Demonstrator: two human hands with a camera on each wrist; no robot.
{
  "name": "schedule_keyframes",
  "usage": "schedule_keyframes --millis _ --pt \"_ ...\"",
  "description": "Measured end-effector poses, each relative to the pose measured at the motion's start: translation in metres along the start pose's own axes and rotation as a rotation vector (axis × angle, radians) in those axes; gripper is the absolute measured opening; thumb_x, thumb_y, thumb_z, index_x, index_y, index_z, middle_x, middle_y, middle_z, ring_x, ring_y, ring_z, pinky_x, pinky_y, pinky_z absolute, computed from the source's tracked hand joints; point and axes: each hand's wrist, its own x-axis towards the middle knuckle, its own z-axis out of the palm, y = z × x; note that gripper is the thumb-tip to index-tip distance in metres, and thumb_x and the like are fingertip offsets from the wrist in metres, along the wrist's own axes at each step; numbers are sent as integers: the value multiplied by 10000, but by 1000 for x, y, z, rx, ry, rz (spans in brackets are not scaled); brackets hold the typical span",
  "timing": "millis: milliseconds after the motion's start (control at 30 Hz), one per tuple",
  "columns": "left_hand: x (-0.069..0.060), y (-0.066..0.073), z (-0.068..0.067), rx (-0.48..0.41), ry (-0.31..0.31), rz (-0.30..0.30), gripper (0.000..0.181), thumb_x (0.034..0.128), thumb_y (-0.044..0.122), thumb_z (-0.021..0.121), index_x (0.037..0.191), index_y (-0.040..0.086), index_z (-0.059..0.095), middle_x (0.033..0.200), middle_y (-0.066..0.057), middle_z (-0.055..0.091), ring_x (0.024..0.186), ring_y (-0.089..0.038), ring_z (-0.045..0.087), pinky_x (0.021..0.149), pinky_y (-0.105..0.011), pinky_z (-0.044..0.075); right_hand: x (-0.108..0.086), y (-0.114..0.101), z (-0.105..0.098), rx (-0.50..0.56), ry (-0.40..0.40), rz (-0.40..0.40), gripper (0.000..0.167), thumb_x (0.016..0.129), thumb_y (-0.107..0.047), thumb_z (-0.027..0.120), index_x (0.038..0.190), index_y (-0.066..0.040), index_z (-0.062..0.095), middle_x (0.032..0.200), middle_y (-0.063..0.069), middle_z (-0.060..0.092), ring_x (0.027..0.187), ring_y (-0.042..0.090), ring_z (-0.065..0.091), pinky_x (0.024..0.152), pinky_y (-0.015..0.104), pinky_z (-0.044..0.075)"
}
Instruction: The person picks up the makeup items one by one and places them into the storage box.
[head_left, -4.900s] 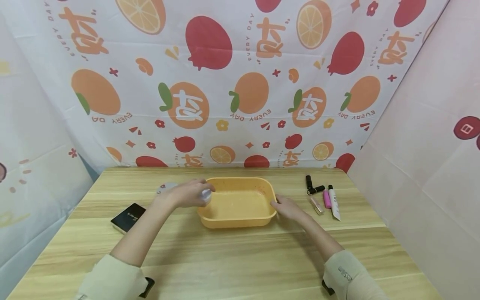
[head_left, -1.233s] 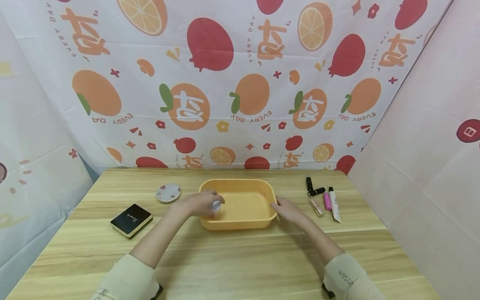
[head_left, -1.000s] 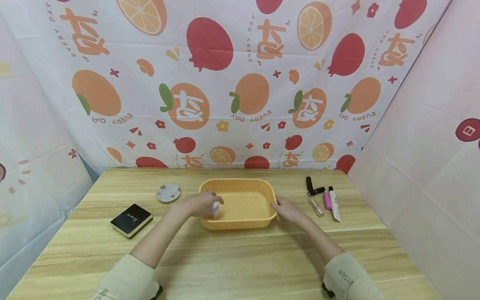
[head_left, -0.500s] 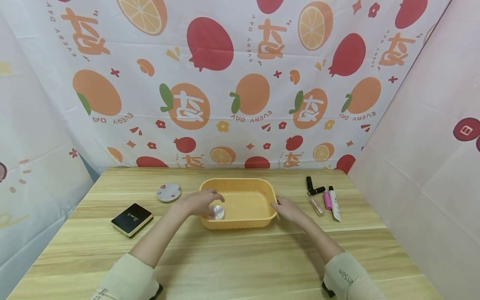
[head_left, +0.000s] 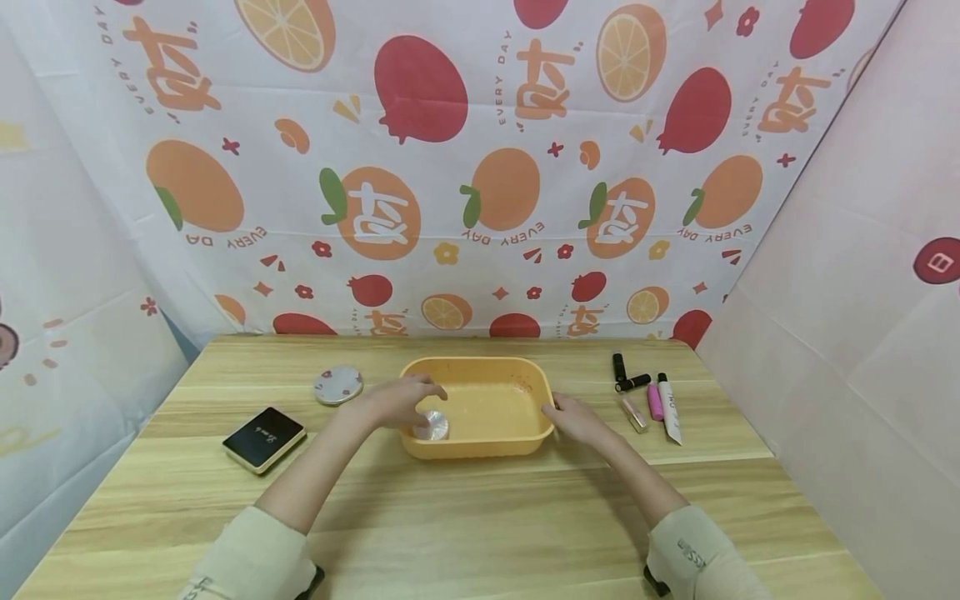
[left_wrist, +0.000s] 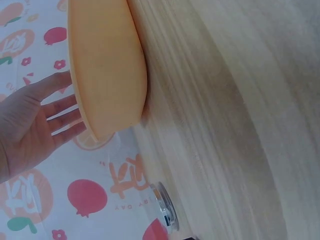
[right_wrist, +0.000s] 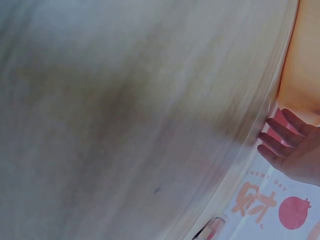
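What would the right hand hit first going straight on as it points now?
The yellow tray, at its right end wall. The right hand seems to touch the rim there, though depth is unclear.

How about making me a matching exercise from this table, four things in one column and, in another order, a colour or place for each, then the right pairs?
Things:
1. Tray
2. Case
3. Tin
4. Shiny disc

Colours and places:
A. Pale top with reddish marks
B. Inside the tray, by the left hand
C. Yellow-orange
D. Black top with light lettering

Right pairs: 1-C, 2-D, 3-A, 4-B.
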Motion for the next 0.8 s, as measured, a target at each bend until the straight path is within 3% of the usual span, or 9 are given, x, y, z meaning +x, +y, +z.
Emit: schedule_keyframes --millis 500,800 --pt "-8 -2 -15 22 63 72 367 786 74 716 1131 35 599 1162 -183 533 1097 -377 476 895 -481 435 0 2 1 7 2 -1 458 950 -273 423 1329 -19 465 1197 117 562 1018 231 528 904 462 418" --pt "-13 -10 -25 -23 94 13 395 797 70 703 1173 41 587 1192 -206 513 1103 -391 476 901 -493 432 1 5 2 19 -4 -12 458 953 -273 420 1328 -13 462 1164 113 576 964 219 540 872 448 437"
